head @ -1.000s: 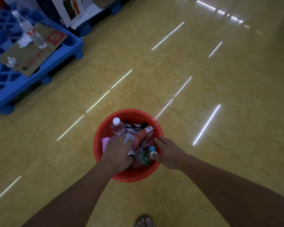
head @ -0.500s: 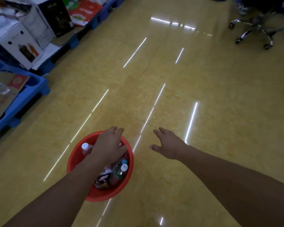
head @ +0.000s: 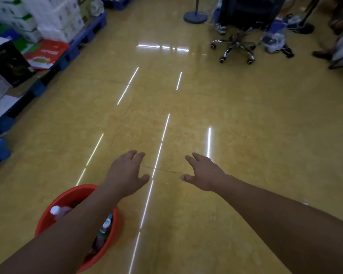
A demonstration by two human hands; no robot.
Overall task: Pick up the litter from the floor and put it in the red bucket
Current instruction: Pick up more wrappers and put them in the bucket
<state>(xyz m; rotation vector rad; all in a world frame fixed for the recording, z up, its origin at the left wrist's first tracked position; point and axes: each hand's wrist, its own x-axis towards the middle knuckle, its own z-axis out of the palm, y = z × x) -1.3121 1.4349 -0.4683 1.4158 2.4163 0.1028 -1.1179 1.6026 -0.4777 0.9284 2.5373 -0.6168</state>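
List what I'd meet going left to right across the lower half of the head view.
red bucket → left hand → right hand

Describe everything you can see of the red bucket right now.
The red bucket is round, plastic-looking and upright on the yellow floor at lower left. It holds litter, including a white-capped bottle and a second bottle. The left forearm crosses above it, hiding its middle. Neither the left hand nor the right hand touches it.
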